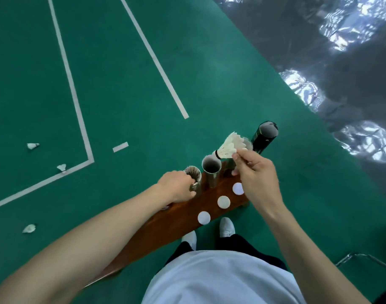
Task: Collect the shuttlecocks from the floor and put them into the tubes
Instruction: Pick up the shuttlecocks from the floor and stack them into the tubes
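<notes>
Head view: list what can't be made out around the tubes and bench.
- Third tube: mouth hidden by the shuttlecock the right hand pinches.
- Left tube: side covered by the left hand.
- Bench: near end hidden by the left forearm.
- Empty tube: bottom too dark.

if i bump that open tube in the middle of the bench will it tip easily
Probably. The middle tube stands tall and narrow on the bench, unheld. It looks empty, so likely light. The left hand grips only the neighbouring tube.
</notes>
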Tool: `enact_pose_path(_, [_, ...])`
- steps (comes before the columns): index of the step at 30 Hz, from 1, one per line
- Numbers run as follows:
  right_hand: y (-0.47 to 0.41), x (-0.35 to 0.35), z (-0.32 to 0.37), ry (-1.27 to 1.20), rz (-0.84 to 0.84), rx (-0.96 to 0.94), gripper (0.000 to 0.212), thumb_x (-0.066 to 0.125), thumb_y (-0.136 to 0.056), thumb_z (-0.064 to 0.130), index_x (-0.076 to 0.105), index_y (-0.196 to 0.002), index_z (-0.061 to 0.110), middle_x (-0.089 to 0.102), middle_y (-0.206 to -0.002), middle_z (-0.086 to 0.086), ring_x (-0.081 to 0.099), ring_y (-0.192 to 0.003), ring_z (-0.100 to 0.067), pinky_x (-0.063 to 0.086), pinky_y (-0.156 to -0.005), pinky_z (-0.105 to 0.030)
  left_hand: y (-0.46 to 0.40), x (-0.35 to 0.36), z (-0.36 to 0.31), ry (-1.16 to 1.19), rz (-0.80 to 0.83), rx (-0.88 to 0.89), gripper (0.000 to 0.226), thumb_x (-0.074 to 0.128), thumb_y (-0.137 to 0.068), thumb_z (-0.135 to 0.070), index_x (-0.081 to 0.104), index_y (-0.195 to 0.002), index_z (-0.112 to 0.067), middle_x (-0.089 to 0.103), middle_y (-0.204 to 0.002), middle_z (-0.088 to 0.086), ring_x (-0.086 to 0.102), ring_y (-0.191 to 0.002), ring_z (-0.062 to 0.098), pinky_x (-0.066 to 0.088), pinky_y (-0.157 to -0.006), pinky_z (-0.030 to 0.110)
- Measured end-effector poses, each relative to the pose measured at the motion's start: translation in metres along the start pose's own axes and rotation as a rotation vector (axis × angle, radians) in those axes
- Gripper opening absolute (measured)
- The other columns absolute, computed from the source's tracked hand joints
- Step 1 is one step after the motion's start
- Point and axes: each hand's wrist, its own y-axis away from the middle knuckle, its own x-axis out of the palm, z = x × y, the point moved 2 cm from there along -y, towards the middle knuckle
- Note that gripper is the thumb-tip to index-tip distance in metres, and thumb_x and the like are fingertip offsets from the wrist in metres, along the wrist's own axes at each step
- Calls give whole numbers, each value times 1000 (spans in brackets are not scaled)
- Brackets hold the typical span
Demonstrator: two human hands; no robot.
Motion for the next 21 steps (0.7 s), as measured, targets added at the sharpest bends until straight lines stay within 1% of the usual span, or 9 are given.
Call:
enact_pose_path(3, [-3,9,-8,75,69,-36,19,63,-102,21,76,-113,31,70,-82,24,64,-74,1,45,-70,-8,-1,2,-3,-34,65,-39,32,51,-91,-48,67,-95,-20,67,-93,5,64,-82,30,45,-62,33])
enact_pose_path(5, [-4,14,-12,117,123,-76,20,62,-102,21,74,-112,35,70,-89,27,66,-79,-1,47,-74,-12,0,3,-4,-15,79,-73,29,50,-95,-42,66,-94,-17,66,-94,8,61,-78,30,44,-62,33])
enact_pose_path(7, [-6,18,-15,160,176,-116,22,61,-103,20,66,-111,40,70,-94,23,66,-77,-7,55,-75,-28,3,3,-3,10,90,-96,27,48,-97,-37,66,-96,-17,65,-94,8,59,-75,29,43,-61,33])
enact_pose_path(9, [-8,21,-19,205,209,-160,17,60,-103,20,64,-112,34,69,-94,15,65,-77,-12,58,-76,-41,6,4,-3,17,85,-108,23,48,-97,-35,65,-96,-18,64,-91,6,60,-74,28,46,-60,33])
enact_pose_path(12, [-10,26,-23,313,217,-257,16,61,-103,17,75,-110,21,69,-97,14,64,-81,-13,54,-74,-36,12,1,-4,17,37,-89,17,52,-94,-35,60,-90,-21,62,-84,1,60,-74,26,47,-62,32])
enact_pose_path(14, [-10,30,-24,405,228,-298,21,62,-103,17,76,-117,15,73,-112,9,68,-97,-14,56,-82,-34,18,-1,-5,60,-35,-83,16,53,-93,-35,55,-82,-23,58,-76,-4,57,-69,24,41,-58,30])
enact_pose_path(17, [-9,40,-25,513,263,-342,24,62,-103,19,75,-123,14,72,-126,4,69,-111,-20,58,-89,-42,28,-9,-6,164,-125,-73,22,55,-90,-26,46,-69,-24,51,-64,-6,53,-61,22,33,-51,28])
enact_pose_path(19, [-8,48,-30,565,311,-380,24,61,-104,20,76,-123,16,71,-128,5,69,-111,-21,58,-86,-43,36,-11,-8,192,-142,-70,23,53,-90,-21,42,-70,-25,49,-65,-6,51,-61,23,35,-53,29])
enact_pose_path(21, [-8,57,-36,585,327,-408,25,61,-103,19,75,-124,18,71,-129,7,68,-112,-20,59,-84,-41,43,-14,-11,172,-142,-72,15,49,-93,-22,46,-79,-27,51,-73,-4,49,-65,24,41,-57,31])
